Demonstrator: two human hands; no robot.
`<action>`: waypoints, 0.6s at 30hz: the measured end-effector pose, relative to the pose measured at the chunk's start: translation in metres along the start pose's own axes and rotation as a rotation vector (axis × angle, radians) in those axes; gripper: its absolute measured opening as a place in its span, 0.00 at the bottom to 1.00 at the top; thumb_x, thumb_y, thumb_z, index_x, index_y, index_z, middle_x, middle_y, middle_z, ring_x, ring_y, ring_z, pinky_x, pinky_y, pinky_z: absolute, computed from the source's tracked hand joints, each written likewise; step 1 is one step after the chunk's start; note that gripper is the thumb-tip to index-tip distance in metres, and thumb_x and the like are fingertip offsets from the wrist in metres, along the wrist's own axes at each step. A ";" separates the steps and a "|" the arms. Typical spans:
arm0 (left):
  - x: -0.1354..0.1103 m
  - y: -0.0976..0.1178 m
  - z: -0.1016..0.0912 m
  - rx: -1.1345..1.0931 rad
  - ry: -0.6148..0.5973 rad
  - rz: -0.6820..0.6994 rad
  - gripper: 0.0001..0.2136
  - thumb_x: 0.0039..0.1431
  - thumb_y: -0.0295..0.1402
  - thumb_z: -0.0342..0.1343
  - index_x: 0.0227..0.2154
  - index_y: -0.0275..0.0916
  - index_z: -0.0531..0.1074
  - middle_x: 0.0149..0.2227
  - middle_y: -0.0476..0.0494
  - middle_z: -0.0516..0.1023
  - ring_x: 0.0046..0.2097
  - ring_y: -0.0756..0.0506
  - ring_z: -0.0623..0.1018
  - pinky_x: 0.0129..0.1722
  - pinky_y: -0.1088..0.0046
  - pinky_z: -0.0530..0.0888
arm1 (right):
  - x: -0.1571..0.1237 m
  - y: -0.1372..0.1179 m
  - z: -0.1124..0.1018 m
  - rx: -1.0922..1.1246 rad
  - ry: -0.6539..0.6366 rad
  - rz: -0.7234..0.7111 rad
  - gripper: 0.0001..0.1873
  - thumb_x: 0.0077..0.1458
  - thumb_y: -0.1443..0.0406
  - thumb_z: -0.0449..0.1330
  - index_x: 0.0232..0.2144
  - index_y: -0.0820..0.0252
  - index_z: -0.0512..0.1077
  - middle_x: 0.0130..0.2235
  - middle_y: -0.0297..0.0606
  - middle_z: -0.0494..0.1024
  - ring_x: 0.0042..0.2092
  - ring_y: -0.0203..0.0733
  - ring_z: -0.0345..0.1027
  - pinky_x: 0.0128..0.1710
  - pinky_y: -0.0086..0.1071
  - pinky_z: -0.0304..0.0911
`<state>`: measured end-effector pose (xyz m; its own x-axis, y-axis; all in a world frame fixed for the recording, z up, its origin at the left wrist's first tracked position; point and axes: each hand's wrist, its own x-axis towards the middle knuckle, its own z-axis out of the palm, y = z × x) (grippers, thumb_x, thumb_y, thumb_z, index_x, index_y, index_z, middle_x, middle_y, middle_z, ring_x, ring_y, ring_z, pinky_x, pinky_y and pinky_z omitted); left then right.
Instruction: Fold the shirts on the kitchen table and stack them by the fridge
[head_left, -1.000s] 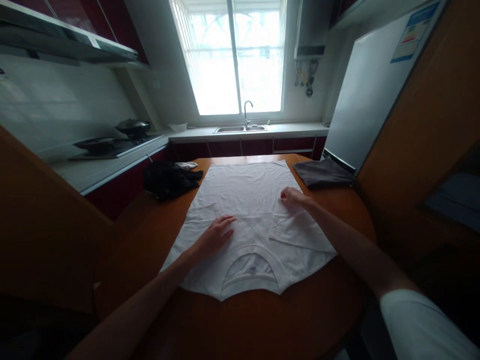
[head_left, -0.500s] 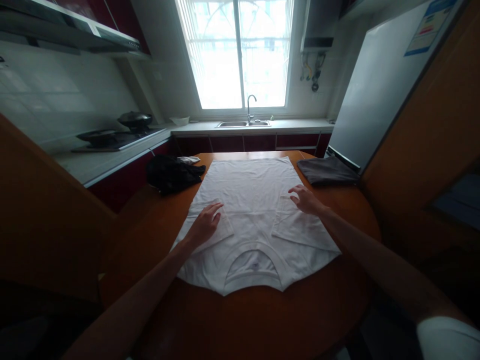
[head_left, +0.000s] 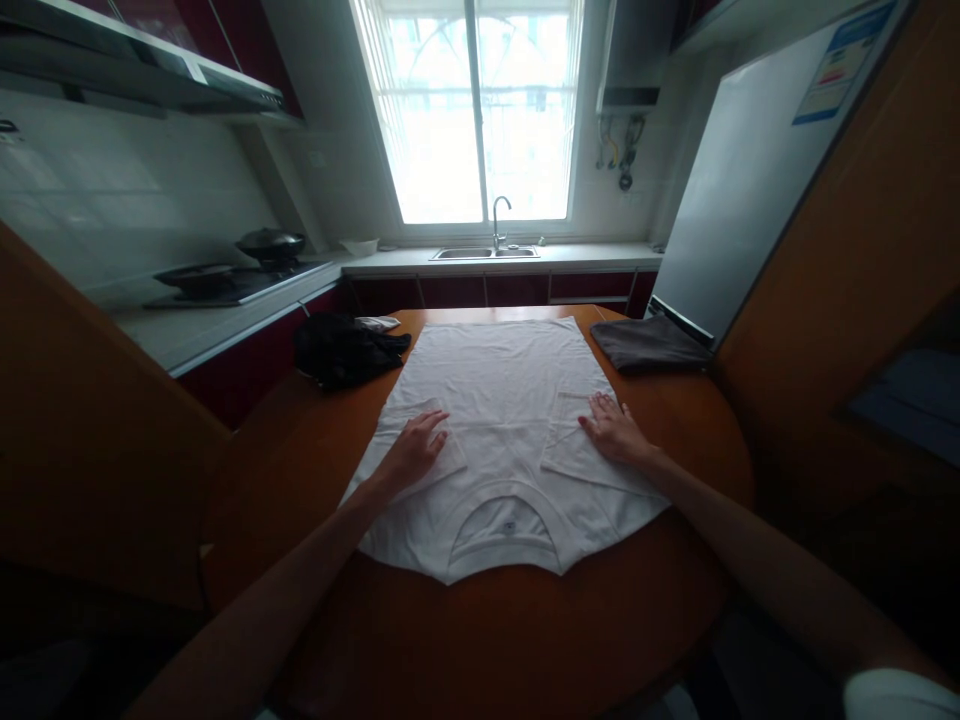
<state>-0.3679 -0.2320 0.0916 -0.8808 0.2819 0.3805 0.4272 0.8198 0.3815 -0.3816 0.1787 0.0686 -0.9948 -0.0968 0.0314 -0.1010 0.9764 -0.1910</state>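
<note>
A white T-shirt lies spread on the wooden table, its neckline toward me and its hem at the far side. Both sleeves are folded inward over the body. On the left sleeve rests my left hand, fingers stretched out and a little apart. My right hand lies flat on the right sleeve with its fingers spread. Neither hand grips the cloth.
Dark bunched clothing sits at the table's far left, beside a small white cloth. A folded grey garment lies at the far right, near the fridge. Beyond are a sink and a stove with pans.
My right hand has come down from a raised, curled pose to lie flat on the right sleeve, shifting slightly outward. My left hand has barely moved.
</note>
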 end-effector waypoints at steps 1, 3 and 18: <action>0.000 -0.001 -0.001 -0.001 0.000 0.002 0.23 0.63 0.40 0.47 0.54 0.32 0.73 0.59 0.30 0.74 0.63 0.36 0.70 0.64 0.53 0.66 | 0.000 0.000 -0.001 0.001 -0.003 0.005 0.38 0.69 0.49 0.37 0.71 0.67 0.50 0.73 0.49 0.45 0.73 0.50 0.34 0.70 0.54 0.34; 0.001 -0.002 -0.002 -0.001 0.000 0.007 0.23 0.63 0.40 0.47 0.54 0.32 0.73 0.59 0.30 0.74 0.63 0.36 0.70 0.64 0.53 0.66 | -0.001 0.000 -0.005 0.002 -0.009 0.015 0.38 0.70 0.49 0.37 0.71 0.67 0.49 0.73 0.49 0.44 0.73 0.51 0.33 0.69 0.56 0.33; -0.017 0.057 0.006 0.037 -0.418 0.356 0.27 0.71 0.46 0.47 0.69 0.48 0.56 0.72 0.42 0.52 0.72 0.37 0.51 0.69 0.49 0.51 | -0.048 -0.076 -0.003 0.071 -0.030 -0.313 0.36 0.69 0.51 0.44 0.70 0.68 0.51 0.72 0.53 0.47 0.73 0.51 0.35 0.69 0.51 0.33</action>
<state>-0.3303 -0.1871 0.1014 -0.6927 0.7126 0.1108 0.7126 0.6526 0.2575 -0.3259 0.1094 0.0847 -0.9150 -0.3973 0.0703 -0.4019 0.8823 -0.2449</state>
